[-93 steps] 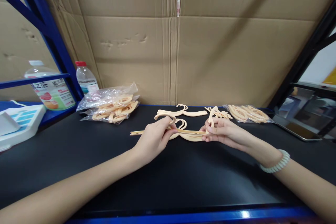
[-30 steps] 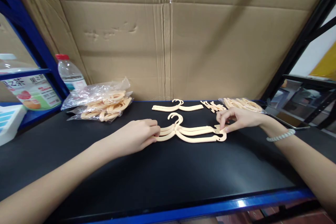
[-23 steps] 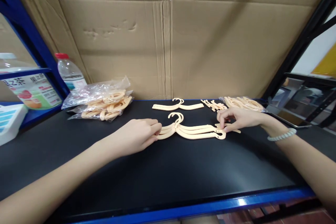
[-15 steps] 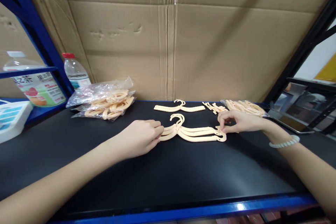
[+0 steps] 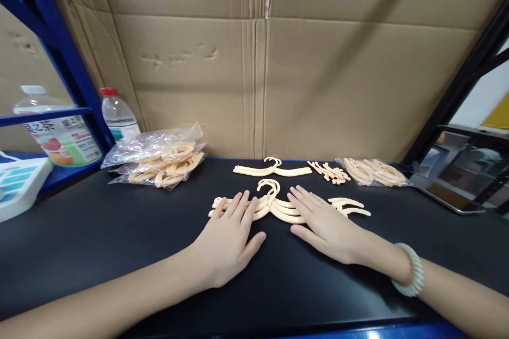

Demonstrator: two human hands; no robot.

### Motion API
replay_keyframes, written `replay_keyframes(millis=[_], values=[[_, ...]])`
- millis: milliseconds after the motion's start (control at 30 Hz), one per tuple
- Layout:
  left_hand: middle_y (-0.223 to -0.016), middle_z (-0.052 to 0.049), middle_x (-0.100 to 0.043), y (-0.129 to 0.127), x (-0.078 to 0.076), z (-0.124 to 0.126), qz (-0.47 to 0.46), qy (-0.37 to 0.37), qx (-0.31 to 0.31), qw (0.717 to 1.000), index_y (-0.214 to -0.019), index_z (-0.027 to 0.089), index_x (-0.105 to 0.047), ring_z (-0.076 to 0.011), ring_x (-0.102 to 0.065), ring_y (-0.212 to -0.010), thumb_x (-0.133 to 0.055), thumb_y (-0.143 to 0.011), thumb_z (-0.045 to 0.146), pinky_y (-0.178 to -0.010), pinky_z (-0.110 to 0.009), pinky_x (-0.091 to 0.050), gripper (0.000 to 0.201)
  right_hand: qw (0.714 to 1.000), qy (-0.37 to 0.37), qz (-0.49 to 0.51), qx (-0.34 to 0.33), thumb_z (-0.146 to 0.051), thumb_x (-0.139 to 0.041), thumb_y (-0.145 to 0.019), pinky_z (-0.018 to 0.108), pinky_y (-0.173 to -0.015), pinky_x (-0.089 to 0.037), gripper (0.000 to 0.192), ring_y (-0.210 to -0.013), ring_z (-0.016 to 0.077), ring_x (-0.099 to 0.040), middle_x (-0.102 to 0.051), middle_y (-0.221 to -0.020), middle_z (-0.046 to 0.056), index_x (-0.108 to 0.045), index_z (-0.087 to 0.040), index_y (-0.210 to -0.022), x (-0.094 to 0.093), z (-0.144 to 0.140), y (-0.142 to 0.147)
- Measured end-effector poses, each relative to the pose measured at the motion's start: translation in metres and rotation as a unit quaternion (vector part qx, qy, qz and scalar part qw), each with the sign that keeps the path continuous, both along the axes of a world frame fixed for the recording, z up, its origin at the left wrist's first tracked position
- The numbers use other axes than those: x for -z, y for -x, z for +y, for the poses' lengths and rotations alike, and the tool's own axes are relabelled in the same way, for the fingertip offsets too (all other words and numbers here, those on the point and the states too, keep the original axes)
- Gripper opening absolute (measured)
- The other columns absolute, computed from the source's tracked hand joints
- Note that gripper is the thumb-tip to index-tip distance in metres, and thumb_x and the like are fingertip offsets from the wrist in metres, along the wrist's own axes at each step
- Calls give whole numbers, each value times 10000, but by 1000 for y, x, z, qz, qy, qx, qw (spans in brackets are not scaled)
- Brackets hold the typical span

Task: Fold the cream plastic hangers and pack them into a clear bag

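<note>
A blue strip [image 5: 374, 335] runs along the near edge of the table [image 5: 246, 296], and a pale ridged bracelet [image 5: 411, 270] circles my right wrist. Both grips are open: my left hand [image 5: 228, 246] lies palm down, fingers straight and slightly spread, thumb out, and my right hand [image 5: 332, 225] is just as flat, its fingers closer together. Neither is closed round anything. The fingers of each lie across the arms of the cream hangers [image 5: 286, 217], set close together midway between the table's left and right edges, hooks toward the far edge; I cannot tell whether I press on them. Past my right hand, curved end pieces [image 5: 360, 212] point toward the right edge. Farther back, another hanger [image 5: 293, 172] lies near the far edge, with a heap of small cream pieces [image 5: 330, 171] to its right, then a clear bag of cream parts [image 5: 374, 171] toward the far right corner. A fuller bag [image 5: 167, 164] lies toward the far left corner. Cardboard [image 5: 191, 90] stands behind the far edge.
</note>
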State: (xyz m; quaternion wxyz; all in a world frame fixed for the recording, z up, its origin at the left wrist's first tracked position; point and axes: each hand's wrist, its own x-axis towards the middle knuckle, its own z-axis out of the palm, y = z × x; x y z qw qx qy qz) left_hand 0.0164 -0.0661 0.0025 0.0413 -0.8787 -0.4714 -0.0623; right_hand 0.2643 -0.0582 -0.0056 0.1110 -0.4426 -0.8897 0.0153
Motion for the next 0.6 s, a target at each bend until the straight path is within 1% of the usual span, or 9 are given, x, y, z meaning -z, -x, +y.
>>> replay_keyframes(millis=[100,200,300,433,600], values=[[-1526,-171,-236,1,2,6,-13,34,14,999,-1468,111,-262,-333,-177,-1419,-241,-945,549,-1109,-559,-215,683,1000,12,-21,12,-554,-261,-949,506,-1139,-237,710,-1410,303,-208,-251,-1515,170,-278,-67,-1465,0,9,-8],[-1541,-144,-204,1,1,12,-14,45,19,999,-1482,134,-223,-310,-142,-1429,-227,-943,566,-1128,-541,-178,690,1000,14,-21,17,-554,-239,-951,494,-1148,-223,709,-1407,299,-219,-266,-1512,157,-286,-65,-1463,0,15,-10],[-1543,-141,-198,-1,1,16,-13,41,20,999,-1483,143,-220,-306,-138,-1431,-233,-941,571,-1131,-547,-163,691,1000,8,-14,19,-536,-228,-957,491,-1146,-228,689,-1402,291,-241,-288,-1508,148,-292,-71,-1461,1,17,-9],[-1542,-142,-204,-1,2,20,-9,36,22,999,-1481,141,-226,-298,-139,-1432,-228,-942,572,-1135,-542,-157,690,1000,8,-8,25,-500,-222,-965,491,-1143,-235,663,-1398,294,-250,-311,-1497,161,-322,-56,-1448,0,20,-9],[-1536,-144,-217,0,4,23,-14,29,23,999,-1478,147,-237,-294,-153,-1429,-225,-941,576,-1136,-538,-158,687,1000,-2,3,17,-490,-235,-968,511,-1131,-251,637,-1393,299,-260,-317,-1491,161,-348,-76,-1439,1,24,-9]])
